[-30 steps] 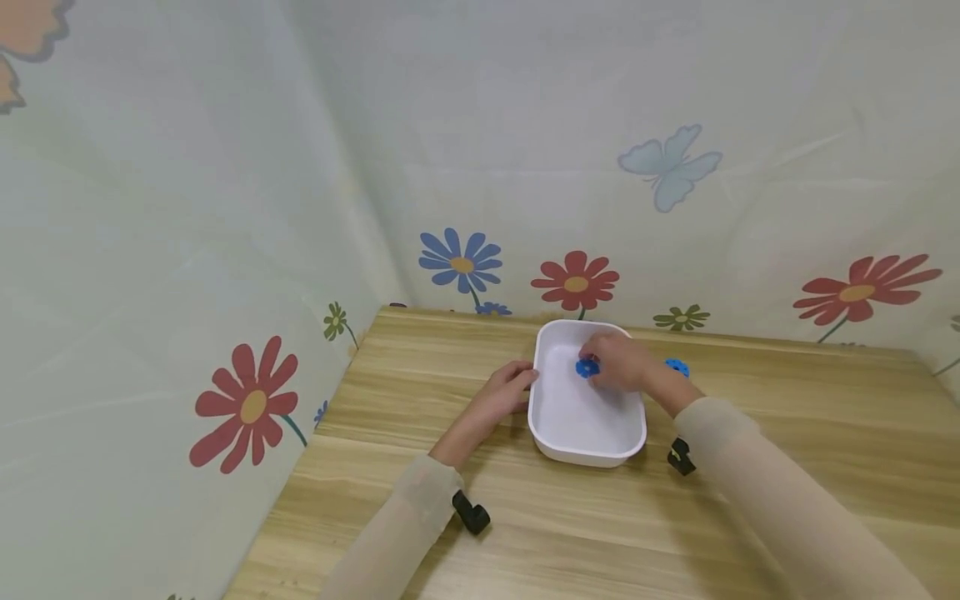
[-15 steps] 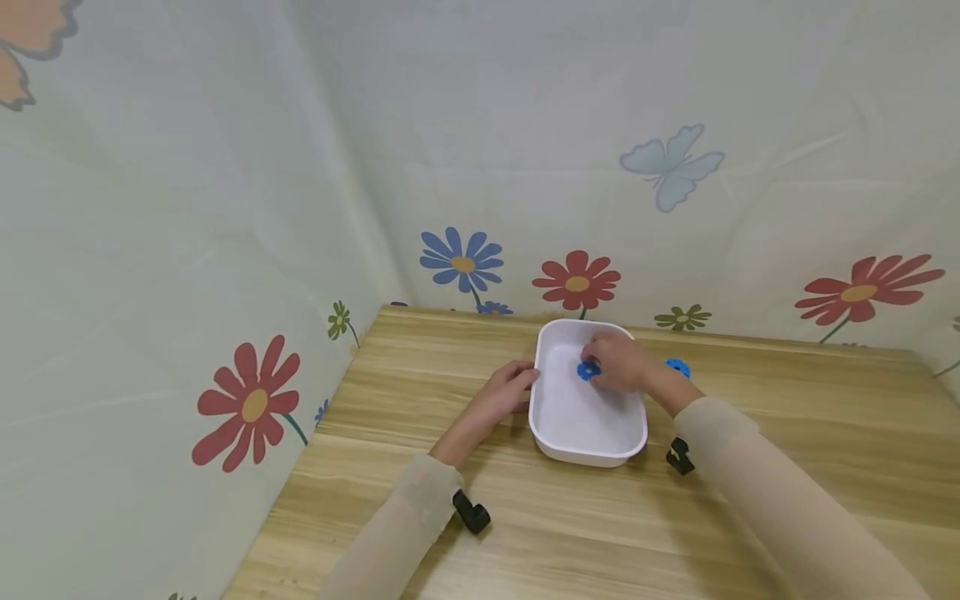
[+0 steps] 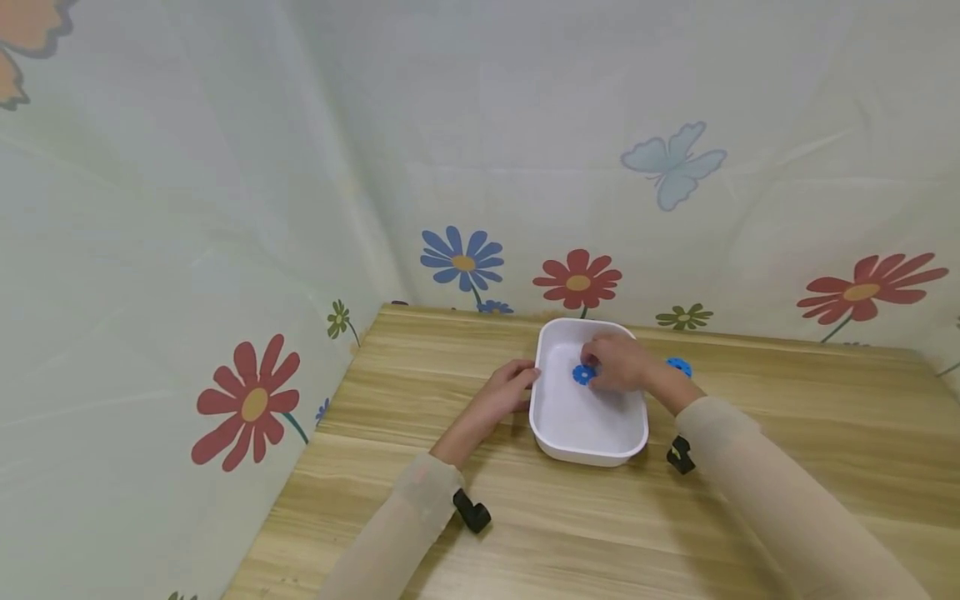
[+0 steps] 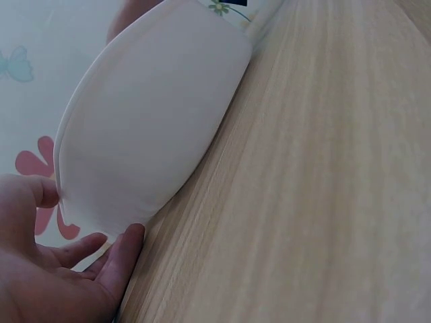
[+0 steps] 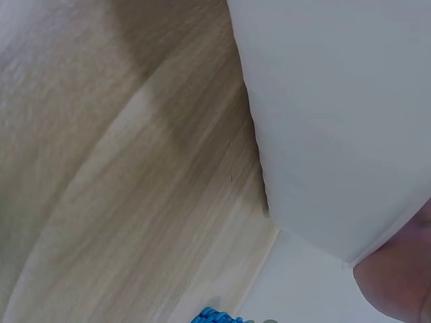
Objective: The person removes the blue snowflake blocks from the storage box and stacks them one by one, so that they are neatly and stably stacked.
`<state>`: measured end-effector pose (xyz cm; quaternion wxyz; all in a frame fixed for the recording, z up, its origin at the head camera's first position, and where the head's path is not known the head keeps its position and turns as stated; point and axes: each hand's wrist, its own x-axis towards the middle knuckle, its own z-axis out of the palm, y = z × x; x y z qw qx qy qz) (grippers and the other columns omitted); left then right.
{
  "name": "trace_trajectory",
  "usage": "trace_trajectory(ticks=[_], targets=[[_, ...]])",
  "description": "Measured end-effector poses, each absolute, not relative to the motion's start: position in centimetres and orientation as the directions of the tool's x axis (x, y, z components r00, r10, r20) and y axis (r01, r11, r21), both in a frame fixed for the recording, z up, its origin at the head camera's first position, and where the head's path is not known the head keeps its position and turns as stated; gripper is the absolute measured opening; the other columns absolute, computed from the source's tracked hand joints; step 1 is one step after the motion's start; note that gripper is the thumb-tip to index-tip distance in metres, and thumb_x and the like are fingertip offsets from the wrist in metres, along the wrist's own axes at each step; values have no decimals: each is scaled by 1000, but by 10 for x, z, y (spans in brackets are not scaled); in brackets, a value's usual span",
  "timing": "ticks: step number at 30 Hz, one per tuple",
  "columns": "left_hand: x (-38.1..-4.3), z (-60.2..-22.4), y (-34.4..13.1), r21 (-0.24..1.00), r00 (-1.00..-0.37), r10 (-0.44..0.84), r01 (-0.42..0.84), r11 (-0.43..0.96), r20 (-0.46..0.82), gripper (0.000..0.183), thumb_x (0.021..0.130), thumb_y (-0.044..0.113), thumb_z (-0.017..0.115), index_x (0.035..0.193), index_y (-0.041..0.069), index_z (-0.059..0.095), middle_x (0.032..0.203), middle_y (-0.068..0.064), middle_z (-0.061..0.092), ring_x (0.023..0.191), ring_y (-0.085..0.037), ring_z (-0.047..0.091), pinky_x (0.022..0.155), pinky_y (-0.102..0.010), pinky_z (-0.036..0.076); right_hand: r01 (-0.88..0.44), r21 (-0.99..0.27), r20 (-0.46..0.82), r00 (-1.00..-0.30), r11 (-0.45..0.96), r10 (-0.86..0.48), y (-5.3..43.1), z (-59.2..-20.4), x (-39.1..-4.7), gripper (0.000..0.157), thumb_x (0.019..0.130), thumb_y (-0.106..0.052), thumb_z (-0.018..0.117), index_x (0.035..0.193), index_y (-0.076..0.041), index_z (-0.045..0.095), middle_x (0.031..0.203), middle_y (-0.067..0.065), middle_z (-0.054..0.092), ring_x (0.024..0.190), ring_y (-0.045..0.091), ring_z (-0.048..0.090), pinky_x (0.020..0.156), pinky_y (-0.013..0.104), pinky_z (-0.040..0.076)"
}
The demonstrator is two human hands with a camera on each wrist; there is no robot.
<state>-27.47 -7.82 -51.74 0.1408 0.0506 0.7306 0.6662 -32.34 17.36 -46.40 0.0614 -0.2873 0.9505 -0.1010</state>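
Observation:
A white rectangular tub (image 3: 588, 429) stands on the wooden table. My right hand (image 3: 619, 363) reaches over its right rim, and the thumb and fingers pinch a small blue snowflake disc (image 3: 583, 374) low inside. Part of that hand (image 5: 397, 276) shows at the edge of the right wrist view, where the disc is hidden. On the tub's left, my left hand (image 3: 506, 390) touches the outer wall with its fingers. The left wrist view has this hand (image 4: 60, 276) against the tub's wall (image 4: 148, 108), one finger at the rim and others lower down.
Another blue snowflake disc (image 3: 679, 367) lies on the table right of the tub, partly behind the right forearm. The wooden table (image 3: 420, 358) meets a flower-printed cloth wall (image 3: 517, 167) at the back and left. Black straps (image 3: 472, 512) hang at both wrists.
The blue disc in my right hand has shifted slightly left and down inside the tub and shows more of its face. My left hand and the tub stay put.

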Motion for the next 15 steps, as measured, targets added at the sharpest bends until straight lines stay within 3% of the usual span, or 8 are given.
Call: trace_trajectory(ticks=[4,15], targets=[[-274,-517,-77,987,-955,260,-116,109,-141,49,108,36,58,144,3,58,139,-14,62,121,-26,66,98,-41,61,-515,-244,-67,-836,822,-545,175,-465,-323,38,87,-28,89,118,-9,76,100,2,65,94,22,58,93,45,56],[-272,-514,-78,987,-954,264,-119,108,-144,51,108,37,58,146,3,57,139,-15,62,124,-27,64,97,-40,61,-500,-263,-67,-844,825,-532,173,-465,-322,26,87,-26,89,102,-14,72,92,-1,63,92,23,56,85,42,53]])
